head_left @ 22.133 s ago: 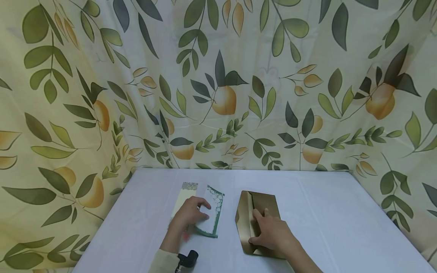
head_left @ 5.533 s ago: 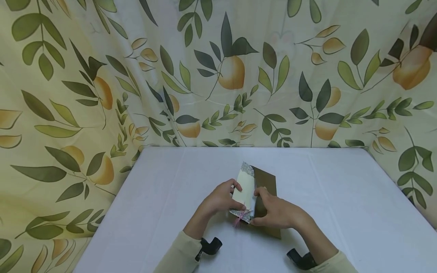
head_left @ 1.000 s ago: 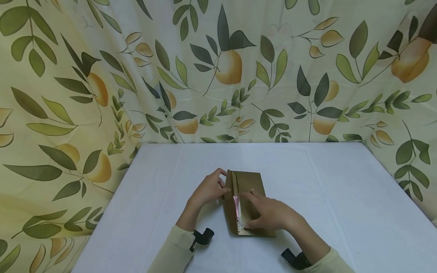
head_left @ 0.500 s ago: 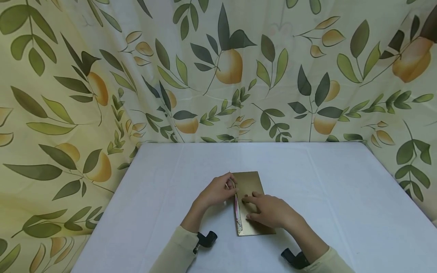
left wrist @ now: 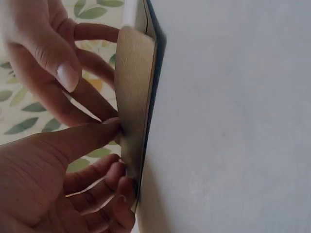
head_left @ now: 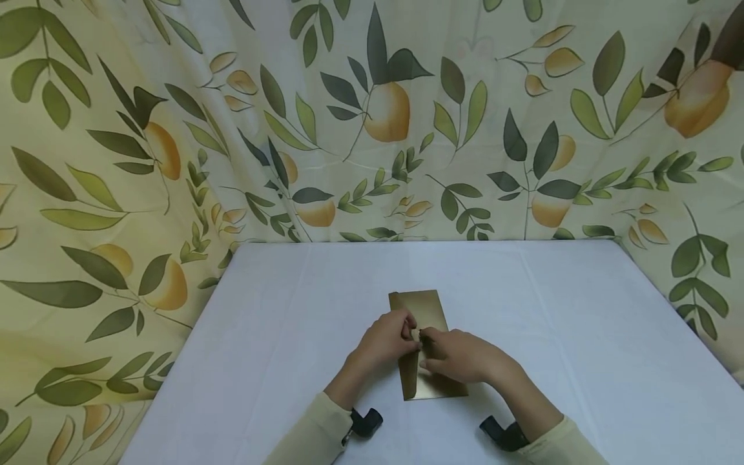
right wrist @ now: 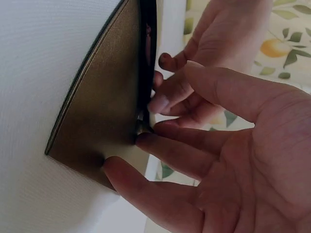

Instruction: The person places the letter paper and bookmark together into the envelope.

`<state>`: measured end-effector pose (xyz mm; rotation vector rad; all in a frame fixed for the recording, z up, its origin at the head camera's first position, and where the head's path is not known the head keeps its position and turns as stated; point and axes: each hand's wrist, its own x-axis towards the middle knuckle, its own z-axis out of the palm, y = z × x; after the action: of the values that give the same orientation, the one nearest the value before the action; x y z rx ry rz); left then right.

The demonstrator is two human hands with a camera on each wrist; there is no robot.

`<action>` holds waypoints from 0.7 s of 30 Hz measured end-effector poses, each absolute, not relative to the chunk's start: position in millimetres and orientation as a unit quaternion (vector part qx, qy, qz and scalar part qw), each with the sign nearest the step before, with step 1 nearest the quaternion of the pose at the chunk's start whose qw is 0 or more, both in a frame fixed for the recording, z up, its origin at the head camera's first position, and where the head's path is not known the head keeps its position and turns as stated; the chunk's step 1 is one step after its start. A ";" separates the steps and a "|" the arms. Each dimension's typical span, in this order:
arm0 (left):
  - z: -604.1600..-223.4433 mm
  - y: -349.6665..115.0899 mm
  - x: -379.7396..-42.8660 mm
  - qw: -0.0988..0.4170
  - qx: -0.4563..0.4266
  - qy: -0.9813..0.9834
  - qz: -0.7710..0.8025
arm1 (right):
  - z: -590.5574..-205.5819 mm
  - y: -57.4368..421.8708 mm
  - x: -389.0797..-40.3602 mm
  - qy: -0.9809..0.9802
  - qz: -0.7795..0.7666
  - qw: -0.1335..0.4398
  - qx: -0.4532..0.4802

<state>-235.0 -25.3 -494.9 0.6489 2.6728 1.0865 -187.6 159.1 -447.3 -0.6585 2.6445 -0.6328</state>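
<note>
A gold-brown paper envelope (head_left: pixel 430 310) lies on the table, its long opening on the left side. The flap (left wrist: pixel 133 87) is folded over toward the right and stands slightly raised. My left hand (head_left: pixel 386 339) pinches the flap's edge between thumb and fingers, with a small pale tip showing at the fingertips. Across from it, my right hand (head_left: pixel 465 355) rests with extended fingers on the envelope's front, fingertips right at that tip. In the right wrist view, a bit of pink (right wrist: pixel 148 43) shows inside the dark opening; other contents are hidden.
A white cloth (head_left: pixel 290 290) covers the table. Behind and to the left hangs a curtain (head_left: pixel 476 155) printed with leaves and orange fruit. Each wrist wears a black camera mount, the left one (head_left: pixel 366 423) beside the envelope's near corner.
Earlier, printed cards lay beside the envelope, then were held over it; they are now out of sight. In the last second my left hand brought the flap rightward over the opening.
</note>
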 end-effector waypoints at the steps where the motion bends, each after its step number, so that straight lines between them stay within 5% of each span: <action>1: -494.0 -23.9 -233.1 0.091 0.208 0.906 0.356 | -446.5 158.7 -187.3 0.930 -0.223 0.172 -0.234; 21: -493.3 -20.3 -225.5 0.102 0.196 0.914 0.341 | -451.2 145.3 -172.7 0.957 -0.128 0.097 -0.240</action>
<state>-225.5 -20.3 -493.3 0.5774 2.6988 1.0070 -172.7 145.3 -451.2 -0.7094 2.8354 -0.3794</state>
